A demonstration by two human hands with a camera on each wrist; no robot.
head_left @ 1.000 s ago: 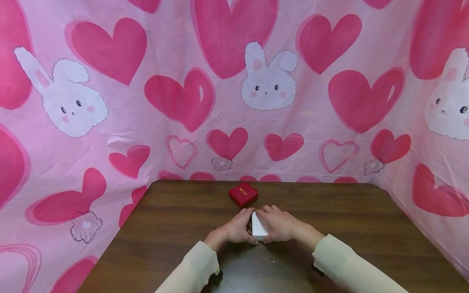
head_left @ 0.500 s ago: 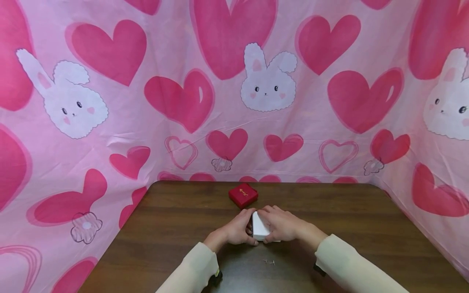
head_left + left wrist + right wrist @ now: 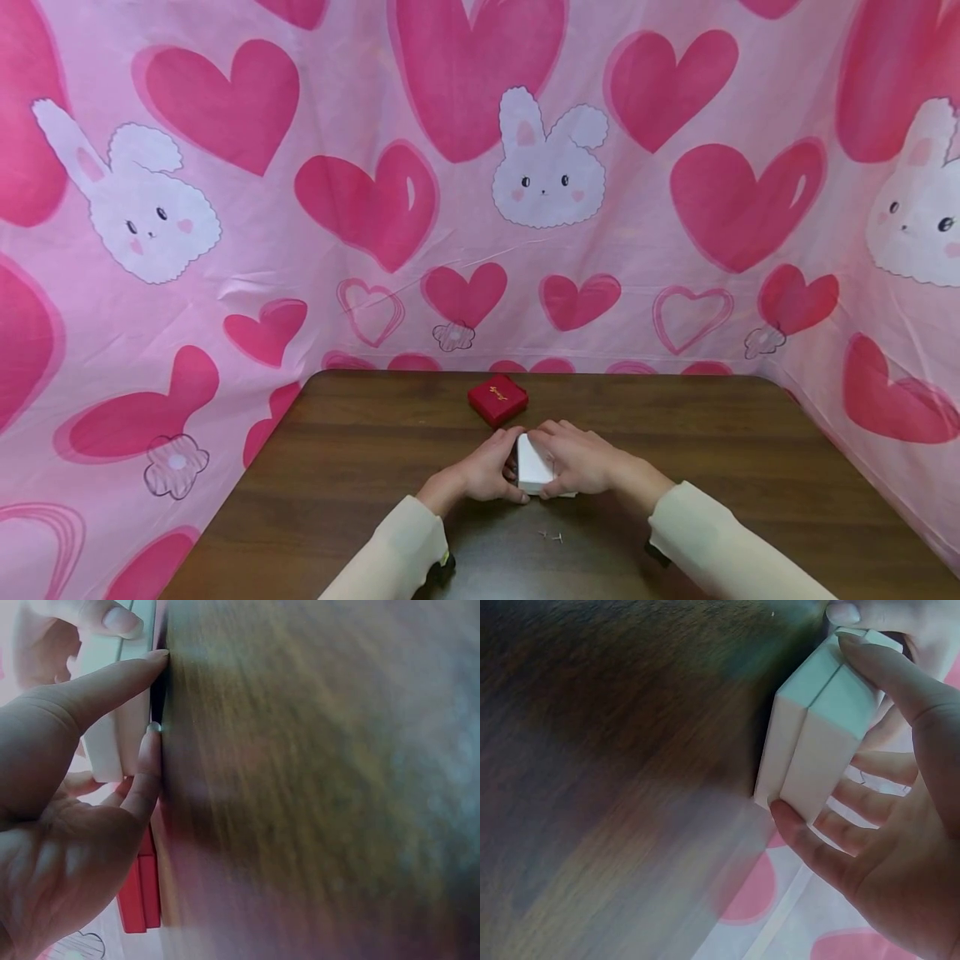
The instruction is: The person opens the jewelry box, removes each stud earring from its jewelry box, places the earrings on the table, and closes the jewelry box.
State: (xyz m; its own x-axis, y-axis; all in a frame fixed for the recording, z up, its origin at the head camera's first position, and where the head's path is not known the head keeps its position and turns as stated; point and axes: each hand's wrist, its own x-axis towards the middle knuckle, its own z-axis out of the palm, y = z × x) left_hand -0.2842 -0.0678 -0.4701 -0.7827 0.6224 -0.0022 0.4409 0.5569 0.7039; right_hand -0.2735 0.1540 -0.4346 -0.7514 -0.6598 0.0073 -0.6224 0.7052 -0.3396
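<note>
White box is barely shifting rightward; left hand and right hand are grasping it, fingers curled, so we're seemingly still steadying it.

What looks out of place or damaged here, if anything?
Tiny thin pieces lie loose on the table, nearer the wearer than the white box; odd because they're outside both boxes. Too small to identify. The red box sits askew to the table's edges. No damage visible on either box.
</note>
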